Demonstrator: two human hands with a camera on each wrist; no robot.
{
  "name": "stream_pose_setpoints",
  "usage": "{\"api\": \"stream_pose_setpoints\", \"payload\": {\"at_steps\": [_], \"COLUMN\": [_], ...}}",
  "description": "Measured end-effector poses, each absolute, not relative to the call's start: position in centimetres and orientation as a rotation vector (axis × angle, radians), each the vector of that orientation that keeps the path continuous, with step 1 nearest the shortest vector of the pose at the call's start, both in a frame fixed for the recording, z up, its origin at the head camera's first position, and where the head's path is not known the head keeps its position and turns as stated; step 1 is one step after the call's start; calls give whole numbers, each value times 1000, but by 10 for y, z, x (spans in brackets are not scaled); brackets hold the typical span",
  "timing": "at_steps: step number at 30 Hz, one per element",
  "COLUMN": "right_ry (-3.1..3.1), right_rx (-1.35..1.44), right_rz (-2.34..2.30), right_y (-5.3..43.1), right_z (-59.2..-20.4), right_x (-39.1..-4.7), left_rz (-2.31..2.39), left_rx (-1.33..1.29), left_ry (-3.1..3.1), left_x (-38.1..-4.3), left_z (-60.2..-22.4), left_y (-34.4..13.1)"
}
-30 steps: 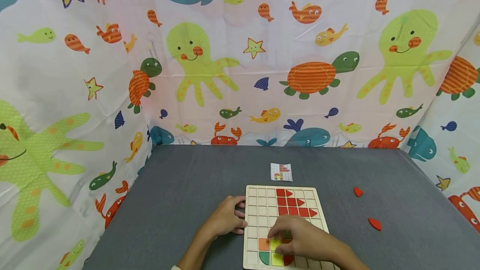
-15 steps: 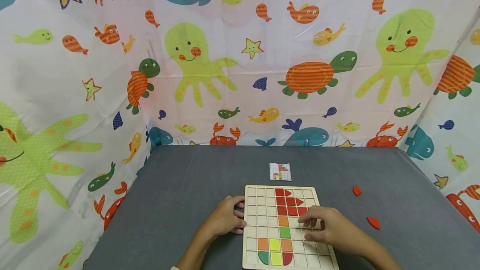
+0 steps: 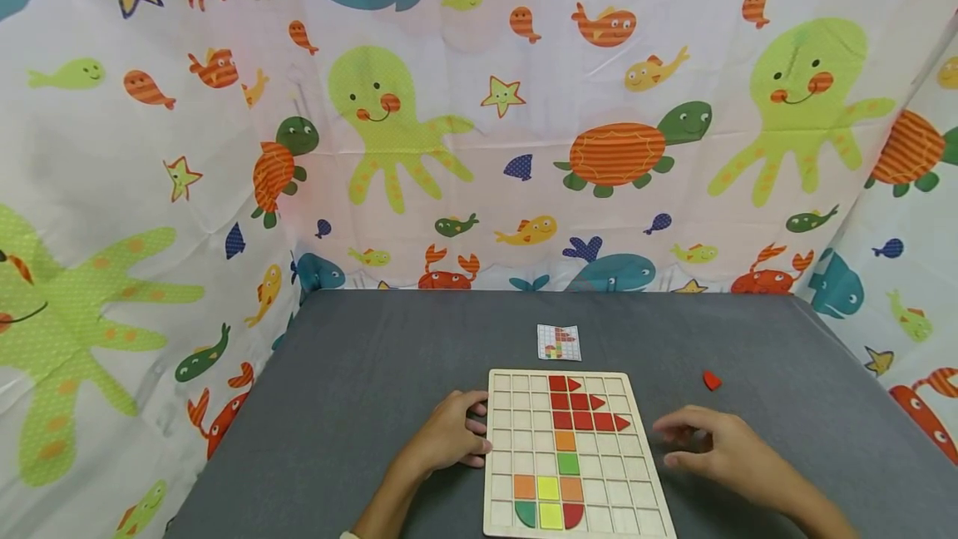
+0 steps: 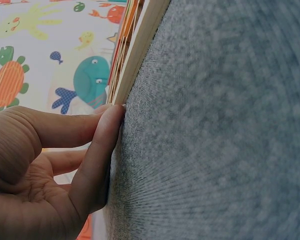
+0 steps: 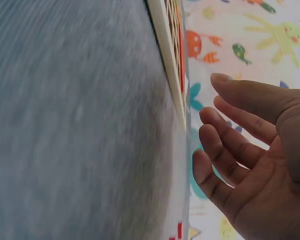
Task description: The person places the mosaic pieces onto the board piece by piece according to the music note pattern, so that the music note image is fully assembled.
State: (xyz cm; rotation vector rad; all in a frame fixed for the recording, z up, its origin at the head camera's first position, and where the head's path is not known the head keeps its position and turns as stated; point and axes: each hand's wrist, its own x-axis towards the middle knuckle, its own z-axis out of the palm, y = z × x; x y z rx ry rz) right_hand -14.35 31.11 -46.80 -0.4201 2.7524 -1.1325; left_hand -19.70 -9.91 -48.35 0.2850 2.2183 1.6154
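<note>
A pale wooden grid board (image 3: 516, 422) lies on the table with colored tiles set in its cells. Rows of red squares end in red triangles (image 3: 620, 422) near its top. Below them sit orange, green and yellow tiles, with curved green and red corner pieces at the bottom. My left hand (image 3: 451, 432) touches the board's left edge, fingertips against the rim in the left wrist view. My right hand (image 3: 722, 452) hovers right of the board, fingers loosely bent and apart, nothing between them in the right wrist view (image 5: 255, 145).
A small printed card (image 3: 559, 343) with a colored grid pattern lies behind the board. One loose red piece (image 3: 712, 380) rests on the grey table (image 3: 374, 364) beyond my right hand. A sea-animal patterned cloth (image 3: 479, 148) hangs behind and along the sides.
My right hand has moved from over the board's lower tiles out to the table on the right, now covering the spot of the nearer red piece. The left hand has stayed put.
</note>
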Motion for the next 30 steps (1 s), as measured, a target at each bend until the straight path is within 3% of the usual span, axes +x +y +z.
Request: {"api": "stream_pose_setpoints", "payload": {"at_steps": [14,30], "right_ry": [2878,2793], "right_rx": [-128,-104], "right_rz": [-852,-909], "right_y": [366,398], "right_z": [-472,-479], "right_x": [-140,-139], "left_rz": [1602,1608], "left_rx": [284,282], "left_ry": [2224,2231], "left_x": [-197,-197], "left_z": [-482,-483], "left_y": [-99,-99]}}
